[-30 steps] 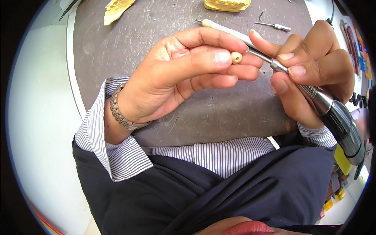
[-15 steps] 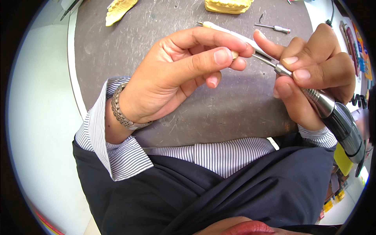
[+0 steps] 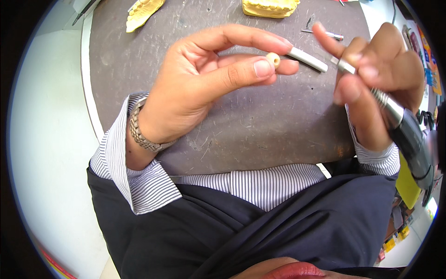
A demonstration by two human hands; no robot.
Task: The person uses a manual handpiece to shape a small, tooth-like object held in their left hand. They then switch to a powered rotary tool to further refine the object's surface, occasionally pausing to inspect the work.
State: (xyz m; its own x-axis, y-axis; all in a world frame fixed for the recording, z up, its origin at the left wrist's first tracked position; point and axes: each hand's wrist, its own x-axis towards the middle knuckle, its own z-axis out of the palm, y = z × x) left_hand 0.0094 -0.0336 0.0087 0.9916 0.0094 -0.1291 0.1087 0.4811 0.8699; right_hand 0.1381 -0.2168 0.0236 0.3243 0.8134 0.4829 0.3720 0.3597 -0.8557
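Note:
Between thumb and fingertips, my left hand (image 3: 186, 93) pinches a small cream-coloured tooth crown (image 3: 273, 59), whose round opening now shows. My right hand (image 3: 395, 74) grips a rotary handpiece (image 3: 406, 139) with a silver nose and dark body; its tip points up-left toward the crown but stays apart from it. Motion smears the right fingers and the tip. Under my left fingertips, a slim white-grey pen-like tool (image 3: 309, 60) lies on the table, its far part hidden by the hand.
Two yellow dental casts (image 3: 272, 8) (image 3: 143, 14) stand at the table's far edge. A small screwdriver (image 3: 335, 36) lies beyond my right hand. The scratched brown table (image 3: 260, 125) spans the middle. Packages and a black coiled cord (image 3: 425, 118) crowd the right side.
My right hand has drawn the handpiece back to the right, away from the crown. My left hand has shifted slightly up-left and turned the crown, bringing its opening into view.

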